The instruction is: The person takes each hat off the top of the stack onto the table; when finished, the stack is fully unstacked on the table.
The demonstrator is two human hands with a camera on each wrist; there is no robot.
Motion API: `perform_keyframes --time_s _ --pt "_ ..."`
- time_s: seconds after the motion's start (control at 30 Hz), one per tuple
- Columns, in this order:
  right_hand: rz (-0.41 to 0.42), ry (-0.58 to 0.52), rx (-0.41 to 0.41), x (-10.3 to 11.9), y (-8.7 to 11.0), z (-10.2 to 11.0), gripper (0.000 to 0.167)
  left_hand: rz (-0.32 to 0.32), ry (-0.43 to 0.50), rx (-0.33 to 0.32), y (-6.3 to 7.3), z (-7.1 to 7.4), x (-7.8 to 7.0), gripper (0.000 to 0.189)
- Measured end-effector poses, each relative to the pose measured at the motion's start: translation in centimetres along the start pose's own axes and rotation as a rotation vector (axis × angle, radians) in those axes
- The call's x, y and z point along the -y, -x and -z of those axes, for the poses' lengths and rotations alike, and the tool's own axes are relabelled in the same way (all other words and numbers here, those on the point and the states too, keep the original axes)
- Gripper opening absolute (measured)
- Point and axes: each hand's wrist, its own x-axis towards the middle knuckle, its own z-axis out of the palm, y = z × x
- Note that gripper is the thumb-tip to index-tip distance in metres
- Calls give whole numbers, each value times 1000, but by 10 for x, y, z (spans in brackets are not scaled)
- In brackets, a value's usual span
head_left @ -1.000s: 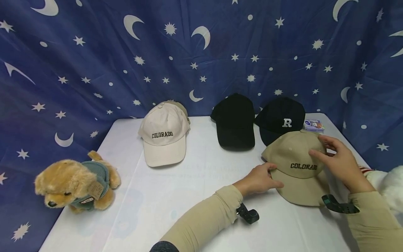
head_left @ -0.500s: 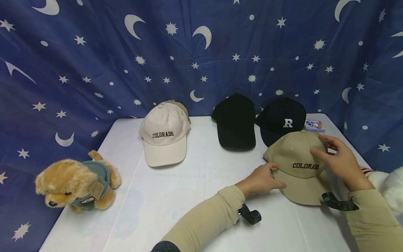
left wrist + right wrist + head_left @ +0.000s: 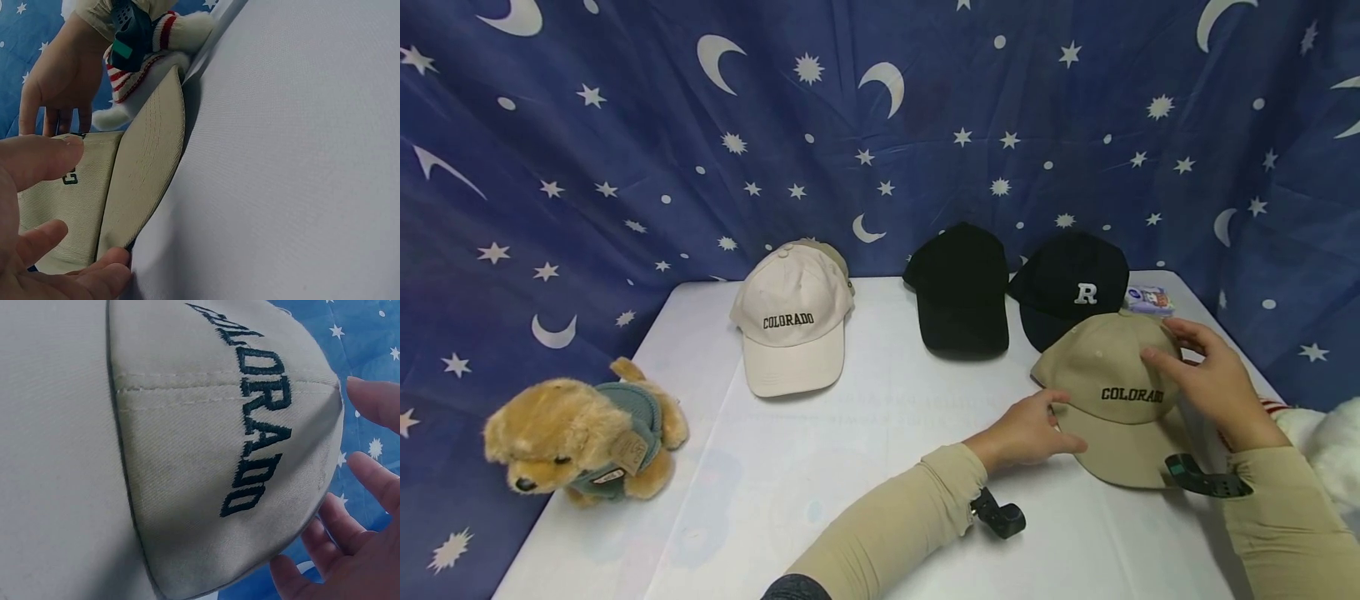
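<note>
A khaki baseball cap with COLORADO stitched on its front sits on the right of the white table, brim toward me. My left hand is at the brim's left side; in the left wrist view its fingertips touch the brim's edge while the thumb is spread over the cap. The right hand reaches along the right of the crown. In the right wrist view, its lower fingers rest loosely against the crown's side, and the thumb stands apart from the index finger.
Behind the khaki cap are a dark R cap, a black cap and a small purple pack. A cream COLORADO cap overlaps another cap, further left. A plush dog stands left; a white plush toy lies at far right.
The khaki cap has shifted slightly to the right, with my left hand following it. My right hand has stayed beside the crown with barely any movement.
</note>
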Motion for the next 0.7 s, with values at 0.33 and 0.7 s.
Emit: perform_keyframes --time_s 0.33,0.7 --pt "9 -1 -24 1 -1 -1 70 7 63 4 1 0 0 62" --pt "10 4 -28 9 0 0 67 11 101 1 12 16 9 63"
